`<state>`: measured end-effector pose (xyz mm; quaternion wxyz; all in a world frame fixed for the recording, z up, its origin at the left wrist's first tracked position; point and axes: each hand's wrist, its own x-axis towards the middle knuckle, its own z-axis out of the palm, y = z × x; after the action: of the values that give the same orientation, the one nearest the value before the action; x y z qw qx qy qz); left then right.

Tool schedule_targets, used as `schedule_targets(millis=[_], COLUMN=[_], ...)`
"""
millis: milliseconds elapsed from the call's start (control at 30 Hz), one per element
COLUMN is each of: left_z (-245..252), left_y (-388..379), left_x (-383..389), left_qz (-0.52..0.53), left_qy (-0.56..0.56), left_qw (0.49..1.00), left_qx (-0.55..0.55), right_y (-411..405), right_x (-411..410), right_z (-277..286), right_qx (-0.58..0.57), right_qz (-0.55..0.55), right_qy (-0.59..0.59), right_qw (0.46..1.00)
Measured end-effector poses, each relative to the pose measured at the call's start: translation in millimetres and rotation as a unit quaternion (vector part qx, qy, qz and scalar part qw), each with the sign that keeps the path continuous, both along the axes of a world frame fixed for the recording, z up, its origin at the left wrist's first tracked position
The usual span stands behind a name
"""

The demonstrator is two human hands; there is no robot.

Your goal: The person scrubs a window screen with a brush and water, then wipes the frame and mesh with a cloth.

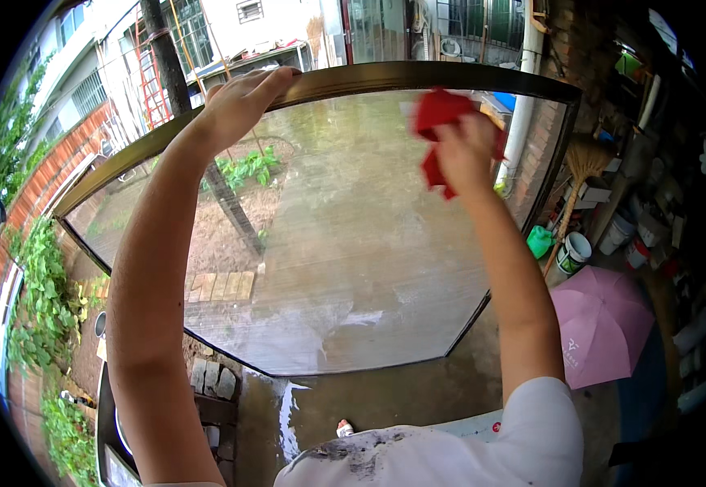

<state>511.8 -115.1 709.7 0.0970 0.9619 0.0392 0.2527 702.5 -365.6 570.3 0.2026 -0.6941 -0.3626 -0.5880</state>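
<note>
Before me stands a glass panel (353,225) in a dark bronze-coloured frame (401,76), see-through with streaks across its surface. My left hand (240,100) grips the frame's top rail left of the middle, its fingers hooked over the far side. A crumpled red cloth (441,115) is bunched in my right hand (468,149), against the upper right part of the pane. That hand and the cloth look blurred. The ends of the fingers of my left hand are hidden behind the rail.
An open pink umbrella (605,329) lies on the ground at right. Near it are a straw broom (581,164), a white bucket (574,251) and a green plastic jug (540,241). Stacked bricks (213,378) and leafy plants (39,298) are at left. Wet concrete (389,399) lies below.
</note>
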Motion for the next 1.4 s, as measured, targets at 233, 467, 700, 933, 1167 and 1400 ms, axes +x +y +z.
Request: schedule_targets(millis=[233,467,700,933,1167,1400], left_z=[5,5,8,-3,1,8], left_y=[-12,-12,-10,13,-2,-27], left_x=[2,3,12,20,16,-4], left_qz=[-0.019,-0.011,-0.038,-0.113,-0.063,-0.004], left_qy=[0.016,-0.004,0.000,-0.010,-0.024,-0.011], left_qw=[0.998,0.999,0.998,0.967,0.988,0.992], left_qx=[-0.060,-0.035,-0.054,-0.227,-0.140,-0.124], right_y=[-99,56,171,80,-97,-72], right_x=[62,-35,-105,-56,44,14], right_z=[-7,23,35,56,33,46], right_qx=[0.235,0.066,-0.139,-0.150,0.056,-0.022], right_qz=[-0.007,0.200,0.199,0.183,-0.079,-0.067], right_qy=[0.044,0.004,-0.163,-0.136,0.015,0.044], right_qw=[0.971,0.978,0.956,0.962,0.995,0.997])
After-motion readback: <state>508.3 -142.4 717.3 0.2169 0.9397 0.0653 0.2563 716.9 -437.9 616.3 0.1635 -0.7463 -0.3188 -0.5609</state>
